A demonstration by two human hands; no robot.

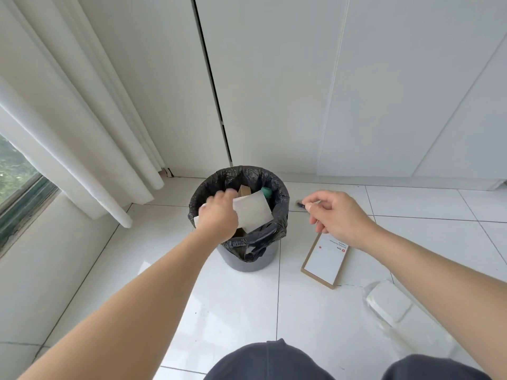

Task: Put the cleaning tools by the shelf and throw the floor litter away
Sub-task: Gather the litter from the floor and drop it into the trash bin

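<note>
A grey bin (247, 260) lined with a black bag (279, 196) stands on the white tiles by the cabinet. Inside it lie a brown piece of cardboard and something green. My left hand (219, 215) is over the bin's mouth, gripping a white sheet of paper (253, 213) that lies across the opening. My right hand (337, 215) hovers to the right of the bin, fingers loosely curled, holding nothing. A flat cardboard piece with a white label (323, 261) lies on the floor under it. A small blue and red scrap (300, 204) lies just beyond its fingertips.
A clear plastic wrapper with a white block (389, 303) lies on the tiles at the lower right. White curtains (90, 133) hang at the left beside a window (16, 182). White cabinet doors (274, 91) fill the back. My knees show at the bottom.
</note>
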